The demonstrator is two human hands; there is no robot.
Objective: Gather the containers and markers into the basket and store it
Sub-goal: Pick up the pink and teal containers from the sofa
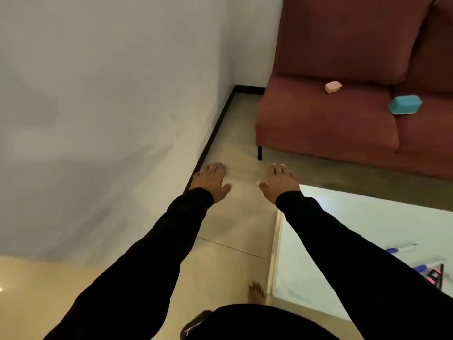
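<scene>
hands out over the floor, containers on the sofa, markers on the desk

item 1. left hand (211, 182): stretched forward, palm down, fingers straight and spread; grip released, nothing in it. it hung over the tiled floor (235, 224) close to the dark skirting board (215, 133) at the foot of the white wall (103, 99).

item 2. right hand (278, 182): stretched forward beside the left, palm down, fingers straight, thumb out to the side; grip released, nothing in it. both arms wore black sleeves (343, 244).

item 3. pink container (333, 86): small, lying on the left seat cushion of the dark red sofa (326, 126), well apart from both hands.

item 4. teal container (405, 105): larger, tilted, lying near the seam between the two seat cushions, to the right of the pink one and apart from it.

item 5. markers (402, 249): several with blue caps lay on the pale desk (331, 217) at the lower right, partly behind the right sleeve. their number could not be told.

item 6. pink-and-black object (435, 276): beside the markers at the frame edge, cut off; what it was could not be told.

item 7. bare foot (257, 293): on the floor, just beside the desk's corner.
</scene>
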